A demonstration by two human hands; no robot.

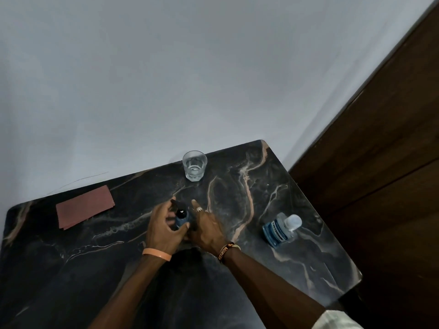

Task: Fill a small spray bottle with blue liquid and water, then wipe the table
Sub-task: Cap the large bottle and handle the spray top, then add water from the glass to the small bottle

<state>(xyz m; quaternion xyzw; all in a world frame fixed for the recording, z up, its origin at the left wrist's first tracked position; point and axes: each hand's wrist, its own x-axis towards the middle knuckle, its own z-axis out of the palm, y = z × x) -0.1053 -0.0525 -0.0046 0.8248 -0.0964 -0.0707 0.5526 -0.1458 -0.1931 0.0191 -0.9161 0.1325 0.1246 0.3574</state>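
A person's two bare hands meet over the middle of a dark marble-patterned table veined in pale grey and orange. Between them stands the small blue spray bottle with a black spray top, upright or nearly so, near the table's centre.

The left hand wraps round this bottle. Its thumb crosses the near side of the blue body, and its fingers curl up beside the black top on the far left. A plain orange wristband sits on that wrist.

The right hand lies against the bottle's right side with its back to the camera. One finger, wearing a silver ring, points away from the person just beside the spray top. The other fingers and the thumb are hidden, so whether this hand grips the bottle or only touches it cannot be told. A brown and orange woven bracelet circles the right wrist.

Beyond the hands, near the far edge, stands a clear ribbed glass tumbler with water in its lower part. To the right, well apart from the hands, is a clear plastic bottle of blue liquid with a translucent cap. At the far left lies a folded reddish-brown cloth, flat on the tabletop.

A pale grey wall rises behind the table, and a dark brown wooden panel stands at the right.
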